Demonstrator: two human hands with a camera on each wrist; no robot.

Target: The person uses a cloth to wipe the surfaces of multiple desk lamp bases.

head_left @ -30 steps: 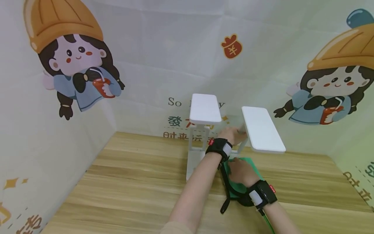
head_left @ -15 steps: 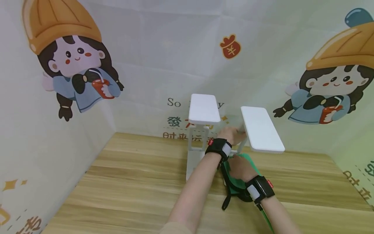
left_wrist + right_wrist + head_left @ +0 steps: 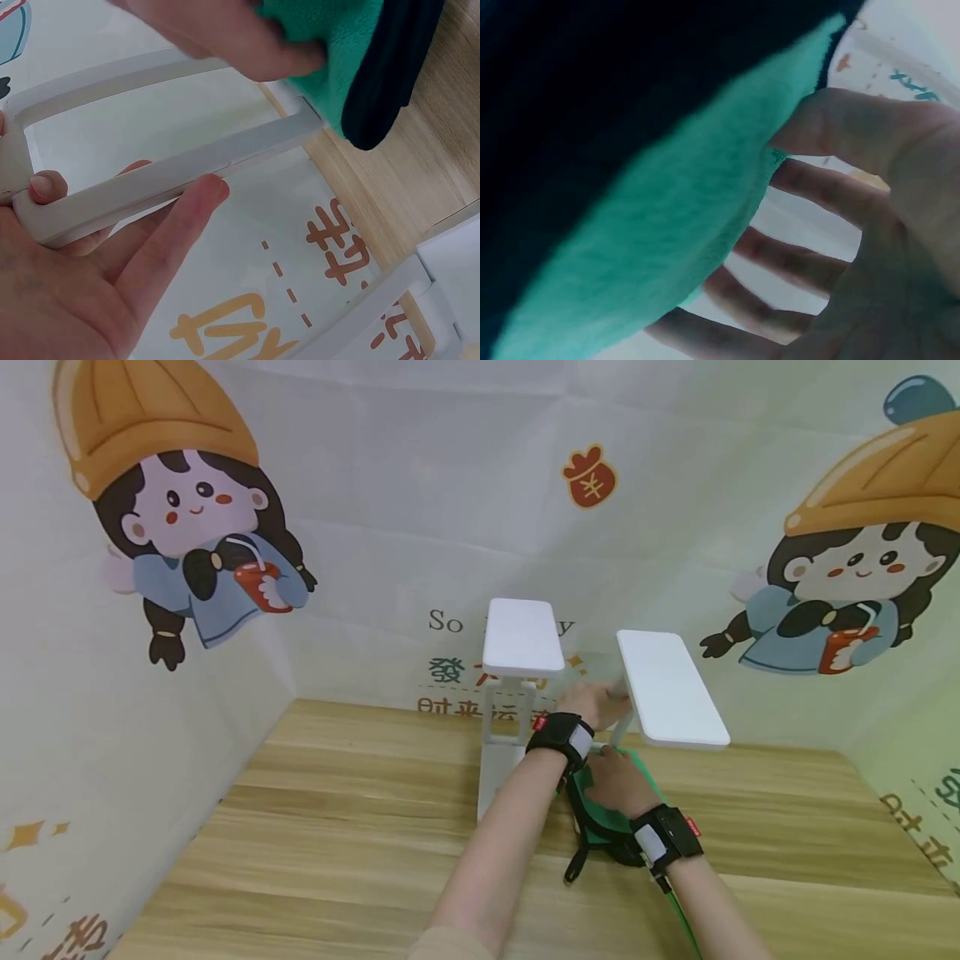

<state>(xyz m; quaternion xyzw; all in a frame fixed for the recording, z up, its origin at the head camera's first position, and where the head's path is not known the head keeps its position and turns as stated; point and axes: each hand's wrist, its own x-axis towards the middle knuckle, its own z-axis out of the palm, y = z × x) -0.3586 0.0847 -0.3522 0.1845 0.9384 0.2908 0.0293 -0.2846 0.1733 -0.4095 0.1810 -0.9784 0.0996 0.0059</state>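
Observation:
My left hand holds the right-hand white stand by its upright frame, below the flat top. In the left wrist view, the fingers wrap the frame's upper end and one fingertip lies along the white bar. My right hand pinches a green fleecy cloth with a wide black edging, against the lower part of that frame. Thumb and fingers meet at the cloth's edge in the right wrist view. The stand's base is hidden under the cloth and hands.
A second white stand stands just left, close to my left wrist. A black strap end from the cloth trails on the wooden table. A printed backdrop rises behind the table, and a green cable runs from my right wrist.
My right hand has moved slightly away from me, taking the green cloth up toward the stand's frame. The left hand keeps its grip in the same place.

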